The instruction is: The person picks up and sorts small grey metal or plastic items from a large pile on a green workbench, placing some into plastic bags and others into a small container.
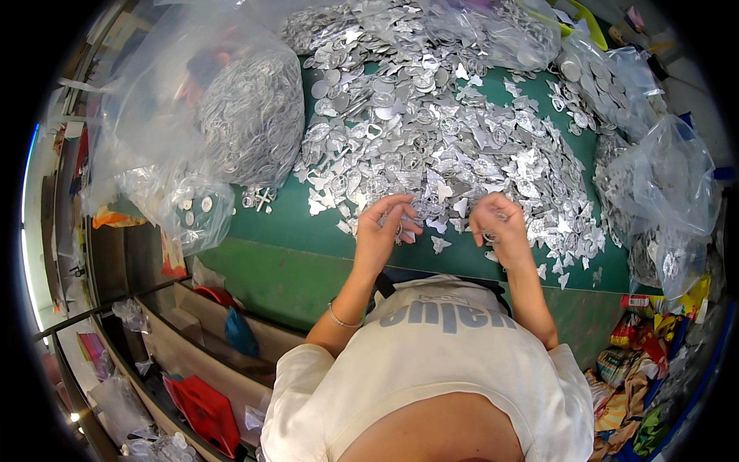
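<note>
Silver pcs [431, 146]: metal, mixed flat shapes & rings, loose in a wide heap on green tabletop [285, 219]; a few strays nr the front edge, btwn & beside the hands.
L hand [389, 222]: fingers curled in, closed on a pc or two; exact shape hidden.
R hand [499, 222]: fingers bent down w/ a ring-like pc at the tips; blurred, so can't tell if it's clamped or just touched.
Why so: both hands at heap's near edge, prob. b/c loose pcs are within easy reach there; heap spread thin at front, likely so single pcs can be picked out.
Big bag, L [254, 115]: clear plastic, bulging w/ silver pcs, stands beside heap, prob. parked at the side to leave working room.
Small bag, L [202, 219]: clear, at table edge, some round pcs inside.
Top bag [531, 35]: clear, silver pcs in it, behind heap.
R bags [608, 85]: clear; upper one w/ round discs, lower ones w/ more silver bits.
Beige bin [204, 339]: below table, L; blue item [241, 333] inside.
</note>
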Tool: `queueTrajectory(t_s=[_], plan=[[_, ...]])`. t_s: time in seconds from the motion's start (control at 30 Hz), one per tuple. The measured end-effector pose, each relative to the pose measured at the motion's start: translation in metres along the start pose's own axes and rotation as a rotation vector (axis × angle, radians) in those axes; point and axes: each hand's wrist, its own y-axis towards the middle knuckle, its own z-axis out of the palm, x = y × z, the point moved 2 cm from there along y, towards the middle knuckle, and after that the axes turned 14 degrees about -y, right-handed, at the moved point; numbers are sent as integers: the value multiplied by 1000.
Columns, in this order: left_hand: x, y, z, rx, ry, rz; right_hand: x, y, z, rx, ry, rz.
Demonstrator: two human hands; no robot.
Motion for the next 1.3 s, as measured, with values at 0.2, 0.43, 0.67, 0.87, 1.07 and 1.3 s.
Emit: queueTrajectory(t_s=[0.2, 0.43, 0.67, 0.87, 1.07, 1.3], plan=[[4, -4, -2, 24, 1001, 408, 15, 18, 55, -94, -1306, -226], [1, 0, 8, -10, 1224, 267, 15, 26, 39, -77, -1226, -229], [4, 1, 4, 54, 938, 332, 0, 21, -2, -159, 445, 118], [13, 1, 15, 146, 1113, 391, 4, 32, 8, -138, 831, 202], [14, -1, 32, 136, 1150, 354, 13, 33, 0, -124, 302, 89], [32, 5, 56, 186, 1178, 326, 21, -4, -17, -381, 132, 227]])
